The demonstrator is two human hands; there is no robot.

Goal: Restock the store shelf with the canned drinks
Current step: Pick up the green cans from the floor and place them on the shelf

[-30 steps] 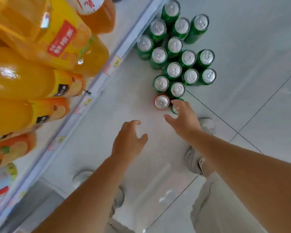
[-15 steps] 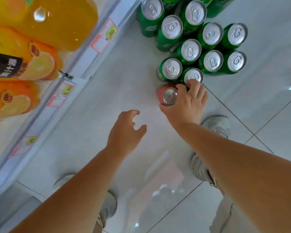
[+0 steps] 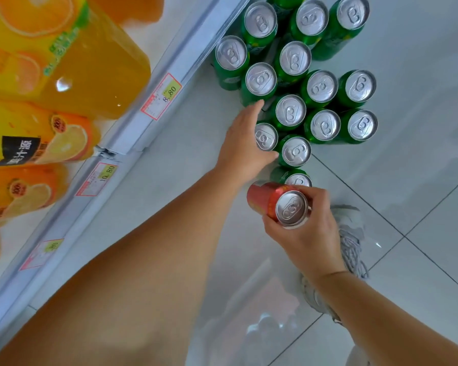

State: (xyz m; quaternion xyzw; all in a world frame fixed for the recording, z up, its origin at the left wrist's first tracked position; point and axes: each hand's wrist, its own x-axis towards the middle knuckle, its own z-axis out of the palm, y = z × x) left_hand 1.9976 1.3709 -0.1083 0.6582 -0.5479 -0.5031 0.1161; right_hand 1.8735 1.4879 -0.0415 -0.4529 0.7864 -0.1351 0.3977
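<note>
Nearest the camera, the right hand [image 3: 306, 231] grips a red aluminium drink can [image 3: 276, 204] around its upper body, fingers and thumb closed about it, the can tilted with its silver top facing up and lifted clear of the glossy pale grey tiled floor [image 3: 421, 233]. A grey laced sneaker [image 3: 351, 233] shows just beyond that hand. Farther out, the left hand [image 3: 245, 146] curls around a green aluminium can [image 3: 265, 136] at the near edge of a cluster of upright green cans [image 3: 320, 88] standing on the floor; whether the fingers press tight I cannot tell. To the left runs the white shelf edge [image 3: 143, 122] with price tags [image 3: 161, 96], and large orange juice bottles [image 3: 64, 56] lie on the shelf.
</note>
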